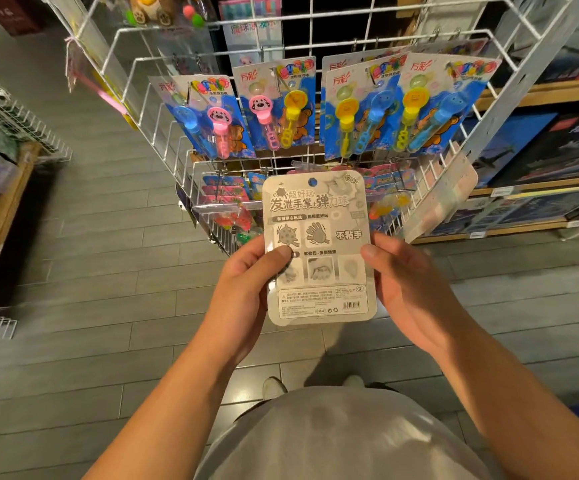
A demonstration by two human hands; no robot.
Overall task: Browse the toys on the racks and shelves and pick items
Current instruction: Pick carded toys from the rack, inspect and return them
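Head view: you've got a grey toy card [319,251] held up dead centre of the frame, its printed back facing you, with grey cartoon panels, a hang hole at the top and a barcode near the bottom right corner. Your left hand [246,289] grips its left edge, thumb pressed on the face and fingers tucked behind. Your right hand [405,289] clasps the right edge the same way, thumb tip on the card's front, the rest of the fingers behind it, so both hands are grasping the card.

Right behind the card, in the upper middle of the frame, stands a white wire rack [523,64]. On its upper row hang blue bubble wand packs [277,105], several side by side, each with little wands in pink, yellow or blue. The lower row, just above and behind the top of your card, holds more colourful packs [225,192], mostly hidden by the card, so you can't really tell what they are.

At the top left of the frame a plush bear pack [153,10] hangs on the rack. On the right side sit wooden shelves [530,95] with dark boxes [565,147]. On the left edge there's another wire basket [28,129] over a wooden shelf with packs in it. Grey plank floor [108,271] below, and your grey shirt [343,438] fills the bottom centre
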